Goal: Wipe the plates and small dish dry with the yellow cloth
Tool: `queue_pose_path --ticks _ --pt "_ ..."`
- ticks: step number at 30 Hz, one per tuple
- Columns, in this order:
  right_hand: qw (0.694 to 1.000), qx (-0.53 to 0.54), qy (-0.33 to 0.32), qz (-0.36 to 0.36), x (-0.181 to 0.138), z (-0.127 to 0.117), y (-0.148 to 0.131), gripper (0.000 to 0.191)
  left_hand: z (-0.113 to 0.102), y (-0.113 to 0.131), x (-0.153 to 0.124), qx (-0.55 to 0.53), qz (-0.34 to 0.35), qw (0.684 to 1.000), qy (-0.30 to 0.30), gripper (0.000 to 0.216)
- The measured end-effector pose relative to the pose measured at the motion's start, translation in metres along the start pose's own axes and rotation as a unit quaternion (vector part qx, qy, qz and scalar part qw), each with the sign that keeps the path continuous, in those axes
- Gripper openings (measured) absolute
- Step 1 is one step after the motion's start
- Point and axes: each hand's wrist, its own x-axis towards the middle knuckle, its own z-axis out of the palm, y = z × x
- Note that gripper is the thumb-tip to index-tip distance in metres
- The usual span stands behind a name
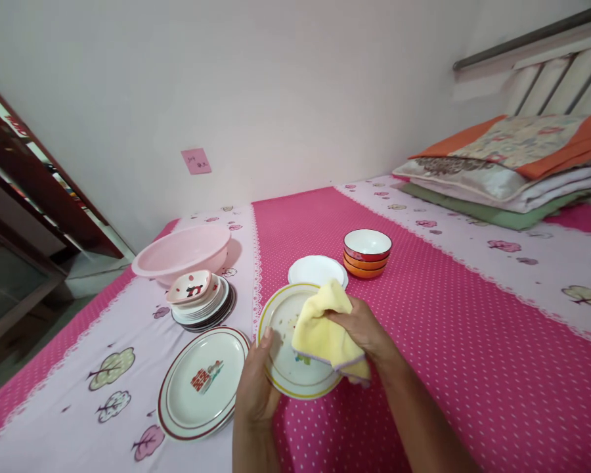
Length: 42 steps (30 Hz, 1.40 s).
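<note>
Left hand (pixel 257 386) grips a yellow-rimmed plate (pixel 286 361) by its left edge, right hand (pixel 366 328) clutching cloth (pixel 322 327) over it.

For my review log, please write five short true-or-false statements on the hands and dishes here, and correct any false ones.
1. The left hand holds the yellow-rimmed plate. True.
2. The right hand grips a spoon. False: the right hand holds a yellow cloth against that plate.
3. The bowls stand in a stack. True.
4. The pink basin is to the right of the bowls. False: the pink basin is to their left.
5. The red-rimmed plate is held in the air. False: it lies beside the left hand.
</note>
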Motion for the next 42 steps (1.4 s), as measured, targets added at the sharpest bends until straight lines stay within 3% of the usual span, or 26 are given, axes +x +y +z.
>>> queue_pose_path --ticks 3,6,8,11,14,17,21,24,27,31,35,38,42 --pt "0.998 -0.044 -0.029 -0.027 -0.001 0.0 0.0 0.046 -0.004 0.003 -0.001 0.002 -0.057 0.998 -0.03 0.031" --pt "0.989 -0.126 0.013 -0.079 -0.002 0.012 0.003 0.051 0.0 0.0 -0.001 -0.032 -0.051 0.998 -0.033 0.042" --pt "0.964 -0.207 0.079 -0.148 -0.003 0.022 0.007 0.061 0.006 -0.005 0.0 -0.042 -0.038 0.998 -0.037 0.047" --pt "0.9 -0.319 0.142 -0.261 -0.008 0.037 0.01 0.069 0.014 -0.011 0.001 -0.048 -0.039 0.997 -0.049 0.053" --pt "0.848 -0.387 0.116 -0.344 -0.021 0.052 0.006 0.066 0.019 -0.015 0.003 -0.057 -0.036 0.997 -0.049 0.062" --pt "0.833 -0.398 0.042 -0.382 -0.036 0.071 0.0 0.061 0.02 -0.015 0.003 -0.066 -0.038 0.997 -0.008 0.062" --pt "0.837 -0.375 -0.013 -0.398 -0.046 0.088 -0.002 0.055 0.02 -0.015 0.001 -0.082 -0.039 0.995 0.047 0.057" --pt "0.836 -0.356 -0.015 -0.417 -0.038 0.085 0.003 0.059 0.02 -0.016 0.001 -0.086 -0.04 0.994 0.054 0.052" --pt "0.84 -0.326 0.021 -0.433 -0.025 0.071 0.01 0.062 0.019 -0.019 0.004 -0.087 -0.04 0.995 0.027 0.05" --pt "0.821 -0.353 0.112 -0.435 -0.013 0.05 0.012 0.043 0.018 -0.024 0.006 -0.091 -0.034 0.995 -0.016 0.055" --pt "0.798 -0.438 0.171 -0.376 -0.012 0.042 0.009 0.038 0.023 -0.023 0.005 -0.097 0.022 0.995 0.029 0.058" --pt "0.81 -0.456 0.147 -0.337 -0.014 0.044 0.008 0.037 0.028 -0.019 0.006 -0.091 0.079 0.988 0.092 0.062" --pt "0.841 -0.45 0.059 -0.294 -0.023 0.059 0.006 0.036 0.031 -0.011 0.006 -0.081 0.156 0.975 0.135 0.064"
